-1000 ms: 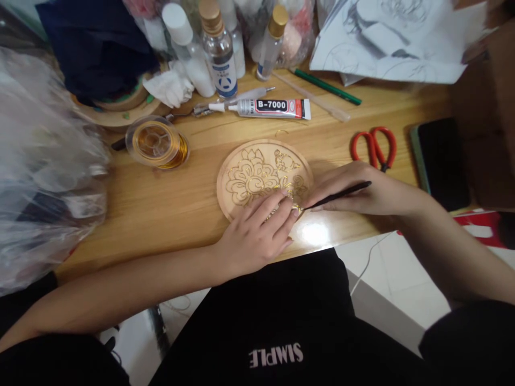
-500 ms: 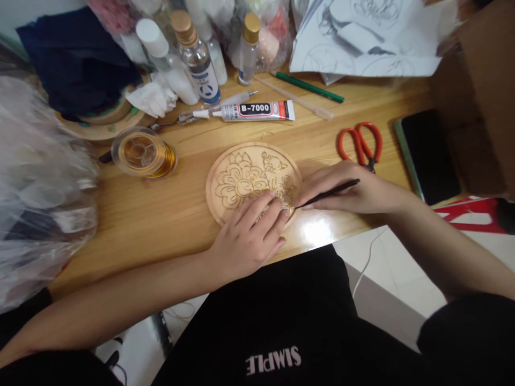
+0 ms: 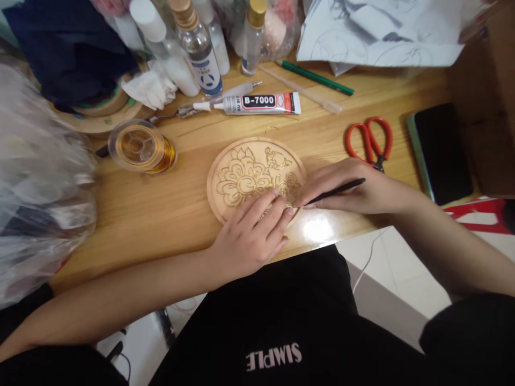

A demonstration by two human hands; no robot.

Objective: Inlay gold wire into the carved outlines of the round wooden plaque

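Observation:
A round wooden plaque [image 3: 219, 198] with a flower pattern outlined in gold wire lies on the table near its front edge. My left hand [image 3: 255, 230] rests over the plaque's lower part, fingers stretched out and lying on it. From the right, my right hand [image 3: 341, 187] grips a thin dark tool [image 3: 338, 190], probably tweezers, held low like a pen. Its tip meets the wire pattern at the plaque's right edge, just beyond my left fingertips. My left hand hides the bottom of the pattern.
A spool of gold wire [image 3: 140, 147] stands left of the plaque. Behind it lie a B-7000 glue tube [image 3: 261, 103] and a green pencil [image 3: 317, 79], with bottles [image 3: 203, 64] further back. Red-handled scissors [image 3: 370, 142] and a phone [image 3: 442, 153] are at the right; a plastic bag [image 3: 44, 198] bulges at left.
The camera view has shifted slightly, so the things at the back appear higher and further right. Both hands keep nearly the same place on the plaque.

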